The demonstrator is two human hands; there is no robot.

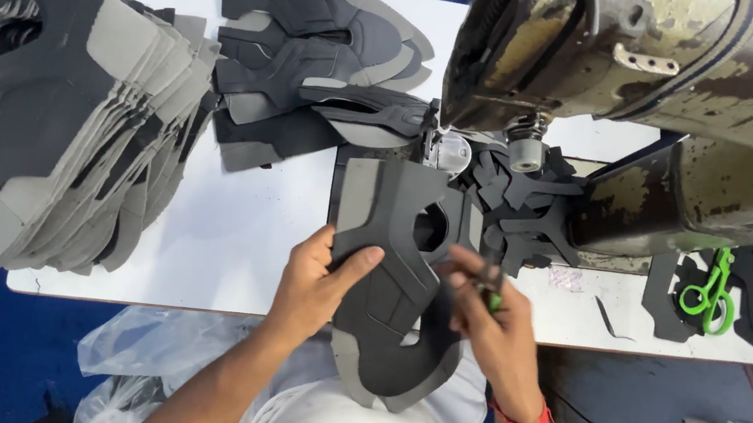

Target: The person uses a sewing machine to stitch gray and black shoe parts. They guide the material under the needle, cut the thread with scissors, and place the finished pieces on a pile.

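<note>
While working from the head view, holding a grey-and-black shoe upper panel (388, 279) at the near edge of the white bench (243, 225), just before the sewing machine (638, 71). Risking, as a judgement, a nick in the panel edge or a slip off the bench lip, given the small green-handled snips (489, 286) so close. Left hand (316, 285) pinching the panel, thumb on top. Right hand (491, 324) closing around the snips, touching the panel.
</note>
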